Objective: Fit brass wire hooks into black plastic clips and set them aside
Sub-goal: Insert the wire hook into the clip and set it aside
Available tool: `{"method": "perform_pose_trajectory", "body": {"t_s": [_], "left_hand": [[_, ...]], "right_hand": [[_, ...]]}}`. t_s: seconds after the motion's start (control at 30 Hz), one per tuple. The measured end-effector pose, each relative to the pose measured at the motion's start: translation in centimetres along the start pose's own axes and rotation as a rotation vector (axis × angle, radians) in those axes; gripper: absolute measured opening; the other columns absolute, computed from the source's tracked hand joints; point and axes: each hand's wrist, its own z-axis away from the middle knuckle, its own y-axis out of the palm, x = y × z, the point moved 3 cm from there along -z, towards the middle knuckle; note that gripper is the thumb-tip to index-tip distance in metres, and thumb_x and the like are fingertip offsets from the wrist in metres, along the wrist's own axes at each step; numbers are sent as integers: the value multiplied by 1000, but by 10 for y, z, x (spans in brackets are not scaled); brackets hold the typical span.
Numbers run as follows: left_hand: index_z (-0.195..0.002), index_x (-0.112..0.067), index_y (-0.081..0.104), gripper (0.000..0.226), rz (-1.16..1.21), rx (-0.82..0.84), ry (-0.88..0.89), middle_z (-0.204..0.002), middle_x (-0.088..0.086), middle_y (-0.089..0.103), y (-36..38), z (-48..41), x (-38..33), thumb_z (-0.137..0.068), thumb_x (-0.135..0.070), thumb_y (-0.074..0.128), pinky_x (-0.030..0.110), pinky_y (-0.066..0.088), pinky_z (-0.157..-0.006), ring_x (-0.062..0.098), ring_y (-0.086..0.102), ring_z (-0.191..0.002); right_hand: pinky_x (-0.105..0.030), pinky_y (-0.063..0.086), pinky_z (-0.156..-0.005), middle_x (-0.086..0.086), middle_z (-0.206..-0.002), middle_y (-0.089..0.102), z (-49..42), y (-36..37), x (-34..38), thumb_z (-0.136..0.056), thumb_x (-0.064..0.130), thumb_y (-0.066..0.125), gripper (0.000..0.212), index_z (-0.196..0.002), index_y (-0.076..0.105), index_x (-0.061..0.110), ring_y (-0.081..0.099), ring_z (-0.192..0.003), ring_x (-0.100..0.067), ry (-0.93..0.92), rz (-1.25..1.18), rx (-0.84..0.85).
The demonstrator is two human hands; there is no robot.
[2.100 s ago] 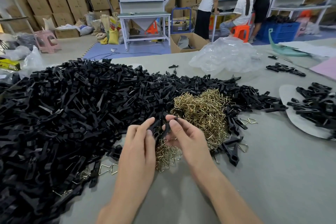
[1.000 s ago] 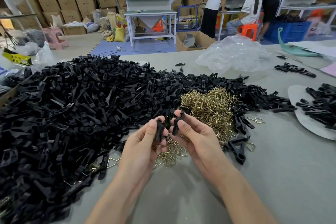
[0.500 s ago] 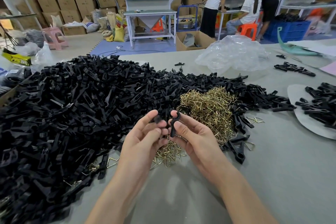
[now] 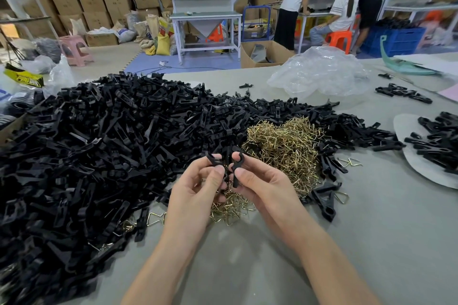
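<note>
Black plastic in both hands: left hand (image 4: 195,195) pinches one clip piece (image 4: 213,160), right hand (image 4: 262,188) pinches second clip piece (image 4: 238,156), nearly touching, just above brass hook pile (image 4: 285,146). Can't tell if a hook is seated. Advise squaring the ends before pressing; skew probably pops it loose.

The bare left forearm (image 4: 158,267) angles in from 7 o'clock and the right forearm (image 4: 329,262) from 5 o'clock, meeting at centre. The left grip (image 4: 195,195) pinches a black clip (image 4: 215,160) between thumb and forefinger. The right grip (image 4: 262,186), at its 3 o'clock, pinches a second clip (image 4: 236,173) likewise.
</note>
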Motion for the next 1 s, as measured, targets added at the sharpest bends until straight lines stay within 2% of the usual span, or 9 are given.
{"method": "perform_pose_trajectory", "body": {"t_s": [0.13,0.27,0.37,0.47,0.53,0.6,0.7,0.83,1.0], "left_hand": [[-103,-39,70,26,-129,-47,69,-76,3,66,-5,-1,-1,-95,-15,65,18,52,-56,11,67,-64],[-104,-30,72,33,-127,-33,-6,-87,4,73,-4,-2,4,-98,-4,53,32,59,-76,19,71,-75],[-104,-26,76,32,61,-14,-71,-97,10,74,-1,0,2,-100,-7,49,26,57,-73,21,71,-86],[-104,-29,73,26,30,-14,-12,-91,8,72,1,1,-3,-99,-10,55,23,57,-73,18,70,-84],[-114,-32,67,32,-2,9,14,-95,5,71,2,2,-4,-98,-6,58,23,57,-73,16,69,-83],[-124,-33,58,39,-27,11,25,-98,-3,73,2,2,-4,-96,-6,60,21,56,-72,14,69,-77],[-118,-27,62,33,-11,-18,41,-99,-5,75,2,2,-6,-95,-4,62,17,54,-71,11,70,-81],[-108,-23,69,23,-38,-31,61,-99,-6,76,3,4,-5,-93,-5,65,14,53,-72,11,72,-90],[-104,-29,72,21,-116,-49,84,-98,-9,76,1,3,-3,-92,-13,69,20,56,-81,11,72,-93]], "right_hand": [[-25,56,-83,-3,-108,75,-1,-2,-3,-78,17,75,37,-115,76,15,70,-95,-11,32,-24,-4],[-38,55,-94,-7,-109,75,-1,-2,-6,-78,16,73,42,-119,73,11,71,-99,-18,41,-10,-3],[-41,55,-99,-11,-113,75,-2,-4,-6,-78,17,73,42,-120,72,11,70,-104,-24,47,1,-12],[-45,54,-100,-8,-110,75,-2,-5,-7,-79,17,74,40,-119,74,13,70,-102,-23,45,3,-17],[-49,51,-104,-8,-112,75,-2,-5,-7,-81,17,73,39,-120,74,13,70,-103,-22,37,12,-17],[-44,52,-102,-7,-116,75,-3,-6,-6,-85,16,72,36,-120,73,16,70,-107,-20,29,34,-16],[-28,55,-92,-4,-119,74,-2,-6,-4,-85,19,76,34,-119,75,22,69,-110,-14,13,59,-14],[-39,52,-101,-3,-120,74,-1,-6,-6,-86,18,74,33,-118,75,26,67,-114,-16,-21,121,-5],[-31,54,-94,-3,-120,74,0,-5,-4,-83,21,76,36,-119,75,26,68,-114,-15,-14,107,-7]]}}
